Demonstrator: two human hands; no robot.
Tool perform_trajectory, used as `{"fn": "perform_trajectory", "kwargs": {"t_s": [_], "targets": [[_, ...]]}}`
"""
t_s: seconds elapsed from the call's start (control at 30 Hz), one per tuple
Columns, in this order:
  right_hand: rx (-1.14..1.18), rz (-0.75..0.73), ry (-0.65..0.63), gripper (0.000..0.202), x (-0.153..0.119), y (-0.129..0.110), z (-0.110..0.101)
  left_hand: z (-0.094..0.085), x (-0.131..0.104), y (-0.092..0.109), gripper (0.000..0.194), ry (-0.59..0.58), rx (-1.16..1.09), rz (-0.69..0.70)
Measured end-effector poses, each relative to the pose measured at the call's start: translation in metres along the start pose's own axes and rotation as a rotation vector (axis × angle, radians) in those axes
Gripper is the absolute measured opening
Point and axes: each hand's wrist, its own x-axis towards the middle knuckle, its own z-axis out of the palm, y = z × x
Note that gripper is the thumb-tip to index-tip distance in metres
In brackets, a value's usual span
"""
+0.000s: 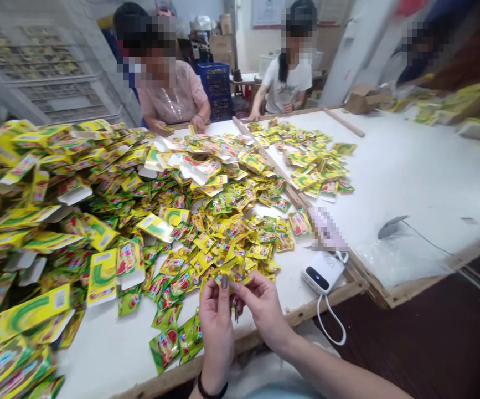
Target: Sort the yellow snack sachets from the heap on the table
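My left hand (218, 316) and my right hand (264, 310) are close together above the table's near edge. Fingers and thumbs are pinched on a small yellow packet (232, 274), whose outline blends into the pile behind. A small dark red thing shows in the gap between my palms; its kind is unclear. Just beyond lies a heap of small yellow and green sachets (227, 238) with a red fruit print. Green sachets (165, 348) lie left of my left hand. Yellow cartons (102, 277), several with open flaps, are piled high on the left.
A white power bank (323, 272) with a looped cable lies right of my hands, beside a wooden strip (293, 194) dividing the white table (409, 177). More cartons (316, 160) lie beyond the strip. Two people (173, 94) sit opposite; another person is partly visible at upper right.
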Motion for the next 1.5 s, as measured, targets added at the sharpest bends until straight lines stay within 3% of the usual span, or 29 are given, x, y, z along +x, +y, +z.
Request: {"fn": "perform_trajectory", "kwargs": {"t_s": [0.07,0.13,0.2,0.27,0.33,0.47,0.53,0.57,0.67,0.77,0.83,0.93,1.07,1.13,1.2,1.23,1.3,1.33,1.43,1.47,1.5], "targets": [[-0.129,-0.093,0.059,0.033,-0.001,-0.004,-0.007,-0.009,0.005,0.002,0.026,-0.008,0.099,0.024],[-0.263,-0.194,0.064,0.052,-0.001,-0.011,-0.017,-0.018,0.01,0.004,0.028,-0.038,0.222,0.049],[-0.31,-0.182,-0.096,0.057,0.001,-0.016,-0.025,-0.024,0.014,0.006,0.028,-0.098,0.355,0.095],[-0.279,-0.071,-0.299,0.041,0.005,-0.017,-0.031,-0.03,0.017,0.005,0.027,-0.161,0.489,0.178],[-0.261,0.034,-0.396,0.031,0.01,-0.014,-0.036,-0.037,0.021,0.004,0.027,-0.224,0.604,0.236],[-0.363,0.028,-0.288,0.026,0.017,-0.011,-0.049,-0.063,0.043,0.012,0.044,-0.333,0.711,0.203],[-0.545,-0.091,-0.224,0.018,0.018,-0.011,-0.06,-0.086,0.065,0.028,0.051,-0.206,0.813,0.28],[-0.658,-0.172,-0.208,0.014,0.018,-0.011,-0.066,-0.1,0.077,0.039,0.048,-0.089,0.899,0.353],[-0.897,-0.352,-0.252,0.025,0.017,-0.005,-0.081,-0.138,0.11,0.076,0.04,0.228,1.303,0.546],[-0.945,-0.367,-0.32,0.029,0.014,0.004,-0.086,-0.156,0.131,0.102,0.044,0.42,1.587,0.491],[-0.935,-0.35,-0.308,0.029,0.01,0.008,-0.085,-0.153,0.14,0.109,0.054,0.451,1.701,0.395],[-0.873,-0.289,-0.236,0.031,0.006,0.005,-0.081,-0.139,0.149,0.112,0.066,0.409,1.81,0.291],[-0.689,-0.151,-0.2,0.023,0.004,-0.011,-0.071,-0.12,0.138,0.117,0.038,0.254,1.831,0.279],[-0.553,-0.09,-0.232,0.021,0.002,-0.021,-0.062,-0.106,0.116,0.115,0.03,0.087,1.739,0.382],[-0.497,-0.087,-0.289,0.018,0.0,-0.03,-0.049,-0.088,0.086,0.108,0.026,-0.221,1.498,0.513],[-0.529,-0.131,-0.333,0.016,0.0,-0.033,-0.044,-0.079,0.07,0.101,0.026,-0.402,1.364,0.526],[-0.675,-0.309,-0.432,0.012,0.0,-0.037,-0.036,-0.063,0.043,0.086,0.028,-0.55,1.151,0.518],[-0.757,-0.425,-0.465,0.014,0.0,-0.038,-0.034,-0.058,0.033,0.078,0.029,-0.512,1.064,0.53],[-0.921,-0.755,-0.451,0.027,0.0,-0.038,-0.039,-0.05,0.015,0.057,0.048,-0.122,0.734,0.487],[-0.96,-0.832,-0.434,0.031,-0.001,-0.037,-0.042,-0.048,0.011,0.052,0.054,-0.039,0.58,0.396],[-1.0,-0.888,-0.442,0.033,-0.004,-0.036,-0.045,-0.046,0.008,0.048,0.058,-0.03,0.415,0.255]]}}
